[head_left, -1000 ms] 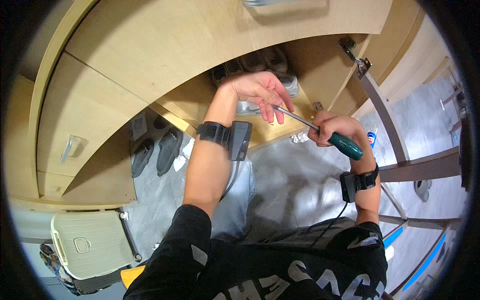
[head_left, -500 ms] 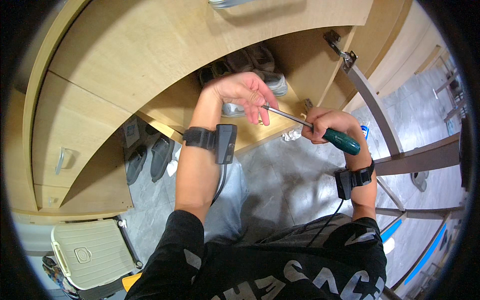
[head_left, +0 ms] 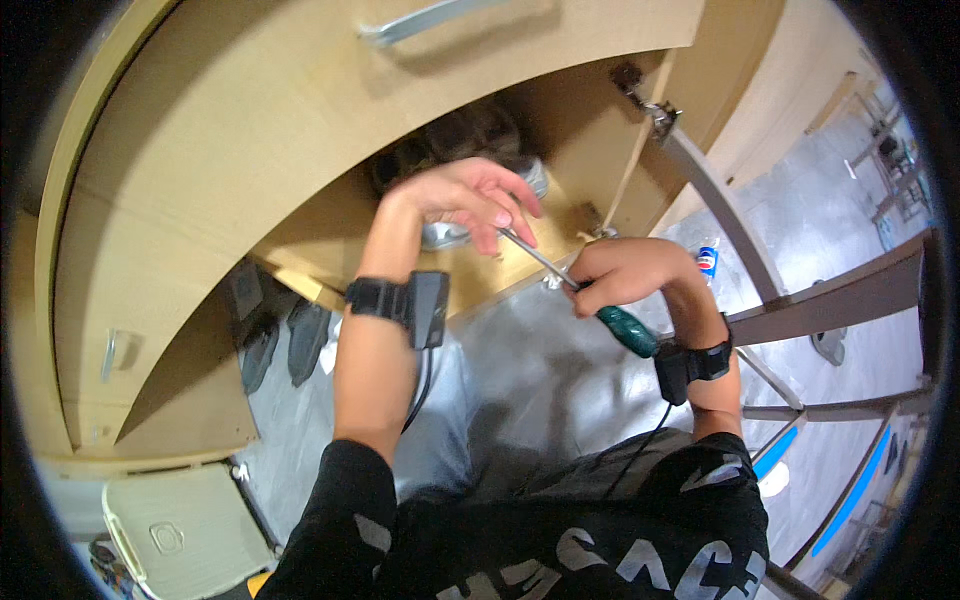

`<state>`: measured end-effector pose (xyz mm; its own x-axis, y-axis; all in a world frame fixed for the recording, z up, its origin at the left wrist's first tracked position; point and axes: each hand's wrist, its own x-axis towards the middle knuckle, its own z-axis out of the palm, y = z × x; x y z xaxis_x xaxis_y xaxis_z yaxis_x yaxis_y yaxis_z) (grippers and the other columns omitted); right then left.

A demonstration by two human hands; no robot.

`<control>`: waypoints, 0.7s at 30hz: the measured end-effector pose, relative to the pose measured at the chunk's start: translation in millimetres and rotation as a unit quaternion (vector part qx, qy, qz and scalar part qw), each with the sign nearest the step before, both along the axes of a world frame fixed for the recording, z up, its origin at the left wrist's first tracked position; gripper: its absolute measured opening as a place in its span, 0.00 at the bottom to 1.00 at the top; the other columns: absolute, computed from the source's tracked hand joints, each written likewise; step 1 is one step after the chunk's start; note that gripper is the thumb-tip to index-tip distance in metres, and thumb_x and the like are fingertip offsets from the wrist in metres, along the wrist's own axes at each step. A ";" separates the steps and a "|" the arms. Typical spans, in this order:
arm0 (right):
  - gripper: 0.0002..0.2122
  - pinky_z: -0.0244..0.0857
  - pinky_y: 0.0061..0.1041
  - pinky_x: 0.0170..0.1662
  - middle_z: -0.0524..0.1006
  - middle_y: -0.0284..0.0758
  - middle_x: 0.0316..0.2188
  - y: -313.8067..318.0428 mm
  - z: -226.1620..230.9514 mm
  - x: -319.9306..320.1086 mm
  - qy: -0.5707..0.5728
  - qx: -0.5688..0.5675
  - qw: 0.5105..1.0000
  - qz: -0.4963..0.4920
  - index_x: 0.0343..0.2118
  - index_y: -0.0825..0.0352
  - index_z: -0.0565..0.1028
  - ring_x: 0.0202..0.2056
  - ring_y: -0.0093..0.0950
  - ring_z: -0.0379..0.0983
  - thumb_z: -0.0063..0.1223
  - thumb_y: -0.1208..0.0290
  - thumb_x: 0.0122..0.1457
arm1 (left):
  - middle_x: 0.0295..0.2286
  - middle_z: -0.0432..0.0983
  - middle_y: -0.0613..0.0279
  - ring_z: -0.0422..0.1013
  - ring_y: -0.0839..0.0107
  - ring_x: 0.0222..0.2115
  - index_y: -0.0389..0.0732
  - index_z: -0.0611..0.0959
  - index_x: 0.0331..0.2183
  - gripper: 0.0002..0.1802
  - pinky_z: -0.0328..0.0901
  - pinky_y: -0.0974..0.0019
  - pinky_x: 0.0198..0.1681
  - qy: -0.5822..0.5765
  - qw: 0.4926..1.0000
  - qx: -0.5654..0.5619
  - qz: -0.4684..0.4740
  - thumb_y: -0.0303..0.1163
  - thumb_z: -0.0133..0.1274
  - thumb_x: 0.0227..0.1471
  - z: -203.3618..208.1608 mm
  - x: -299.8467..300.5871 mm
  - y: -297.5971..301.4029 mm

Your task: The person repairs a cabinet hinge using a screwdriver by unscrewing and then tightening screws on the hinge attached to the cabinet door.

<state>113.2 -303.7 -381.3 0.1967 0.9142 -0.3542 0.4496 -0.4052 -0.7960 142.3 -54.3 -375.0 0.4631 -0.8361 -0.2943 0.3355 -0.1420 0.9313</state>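
A screwdriver point(head_left: 627, 331) with a dark green handle and metal shaft slants across the space before the open cabinet. My right hand point(head_left: 630, 272) is closed around it where shaft meets handle; the handle's butt sticks out below my palm toward my wrist. The shaft's tip reaches my left hand point(head_left: 475, 203), whose thumb and fingers are bent about it; any small part pinched there is hidden. Behind my left hand, shoes point(head_left: 445, 236) sit on the cabinet's lower shelf point(head_left: 480, 285), partly covered by the hand. Both wrists carry strapped black boxes with cables.
An open door point(head_left: 725, 205) hangs on a metal hinge point(head_left: 660, 118) at the right. Grey slippers point(head_left: 308, 340) lie on the tiled floor at left, near a pale suitcase point(head_left: 185, 525). A blue can point(head_left: 708, 262) and brown metal frame bars point(head_left: 835, 300) stand right. A drawer handle point(head_left: 430, 22) juts out above.
The view has shifted, so the cabinet appears further left. My right hand has turned, knuckles up, and the screwdriver's handle tilts more steeply downward. My left hand stays at the tip.
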 end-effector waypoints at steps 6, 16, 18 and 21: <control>0.11 0.53 0.18 0.22 0.66 0.27 0.14 18.9 -15.1 13.7 0.110 0.079 0.984 -0.117 0.22 0.68 0.70 0.18 0.16 0.60 0.48 0.64 0.54 | 0.28 0.76 0.63 0.62 0.89 0.19 0.38 0.75 0.43 0.18 0.59 0.85 0.23 -0.044 0.926 -0.040 0.372 0.38 0.50 0.53 8.4 0.6 -27.0; 0.10 0.58 0.16 0.26 0.72 0.29 0.26 31.2 -5.2 35.0 0.286 0.332 0.827 -0.351 0.33 0.66 0.72 0.23 0.20 0.67 0.47 0.63 0.57 | 0.41 0.73 0.55 0.71 0.73 0.32 0.33 0.71 0.44 0.20 0.67 0.71 0.35 -0.074 0.895 -0.085 0.431 0.39 0.41 0.57 5.4 -2.7 -48.0; 0.10 0.60 0.17 0.28 0.72 0.30 0.26 37.0 -1.0 39.7 0.298 0.392 0.795 -0.354 0.33 0.66 0.72 0.25 0.21 0.67 0.46 0.63 0.57 | 0.38 0.74 0.55 0.72 0.71 0.30 0.32 0.72 0.43 0.18 0.68 0.67 0.35 -0.048 0.894 -0.105 0.434 0.36 0.41 0.56 0.3 -0.8 -38.8; 0.11 0.58 0.15 0.25 0.72 0.29 0.24 40.7 -2.6 47.8 0.305 0.419 0.774 -0.364 0.32 0.66 0.71 0.24 0.19 0.68 0.46 0.61 0.58 | 0.34 0.75 0.54 0.73 0.68 0.31 0.32 0.73 0.42 0.18 0.68 0.65 0.37 -0.054 0.891 -0.099 0.440 0.36 0.41 0.56 3.5 -3.0 -40.2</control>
<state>161.0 -263.0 -383.9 0.7977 0.5987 0.0726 -0.2178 0.3982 -0.8911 139.3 -94.5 -371.5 0.9814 -0.1662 -0.0960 0.1433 0.3017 0.9426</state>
